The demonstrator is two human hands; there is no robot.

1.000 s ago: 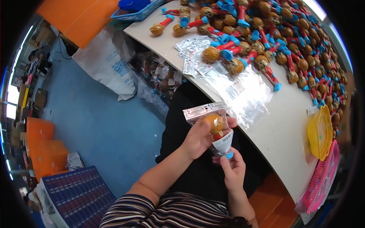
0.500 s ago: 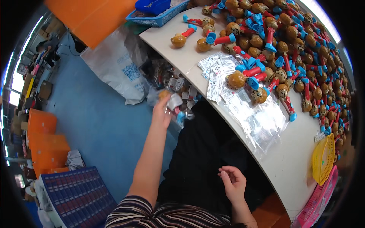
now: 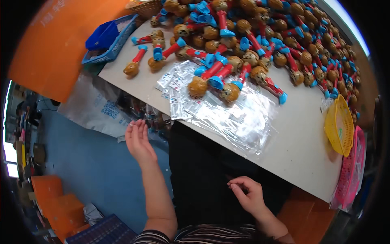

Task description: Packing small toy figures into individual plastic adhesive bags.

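My left hand point(image 3: 140, 143) is raised beside the big white plastic sack point(image 3: 88, 110), its fingers stretched out with nothing in them. Behind its fingertips, wrapped toys point(image 3: 151, 114) show inside the sack, partly hidden by the table edge. Over my lap hangs my right hand point(image 3: 251, 197), its fingers curled loosely toward the thumb and apparently holding nothing. On the white table point(image 3: 298, 162) lie a stack of clear plastic bags point(image 3: 248, 126) and some printed white sachets point(image 3: 175, 91). Toys with brown round heads, red handles and blue ends, such as this one point(image 3: 198, 86), overlap them.
A large heap of the same toys point(image 3: 280, 24) covers the table's far side. At its right end are a yellow basket point(image 3: 340, 126) and a pink basket point(image 3: 349, 175). A light-blue basket point(image 3: 118, 46) with a dark-blue tray sits at the far left, near an orange board point(image 3: 48, 49).
My left hand has let go of a bagged toy at the sack and drawn back leftward, fingers now extended. My right hand stays curled over my lap. The view has turned toward the table.
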